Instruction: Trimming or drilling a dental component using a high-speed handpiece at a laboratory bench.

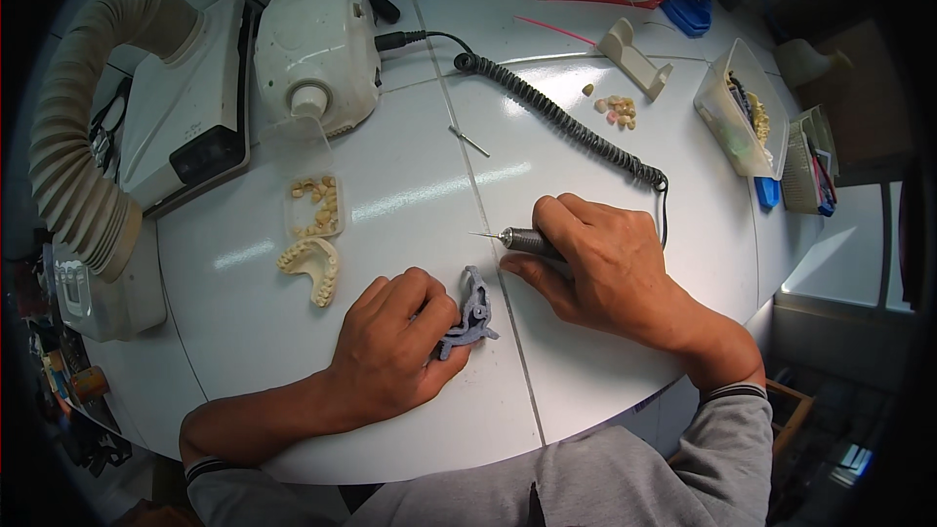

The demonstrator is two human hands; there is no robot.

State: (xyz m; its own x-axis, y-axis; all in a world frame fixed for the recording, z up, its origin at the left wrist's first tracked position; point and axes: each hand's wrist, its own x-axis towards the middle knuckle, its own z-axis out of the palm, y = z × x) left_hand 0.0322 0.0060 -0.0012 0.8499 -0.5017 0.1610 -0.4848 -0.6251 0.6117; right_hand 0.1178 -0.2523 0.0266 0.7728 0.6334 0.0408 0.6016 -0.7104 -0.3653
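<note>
Near the front of the white table, my left hand [395, 342] is closed around one end of a blue-grey dental framework [475, 310], an openwork curved piece whose far part sticks out past my fingers. To its right, my right hand [605, 263] grips a dark rotary handpiece [530, 242]. The thin bur [485, 234] at its tip points left, above and apart from the framework. A coiled black cord [556, 112] runs from behind the handpiece to the white control unit [317, 59]. Left of my left hand lies a cream dental model [310, 268] with teeth.
Beyond the model is a clear box [337, 205] of tooth pieces. A ribbed hose [83, 137] and its white machine [185, 107] stand at left. A small metal bur [470, 141], loose teeth [617, 111], a beige holder [634, 59] and a plastic tub [727, 127] lie farther off.
</note>
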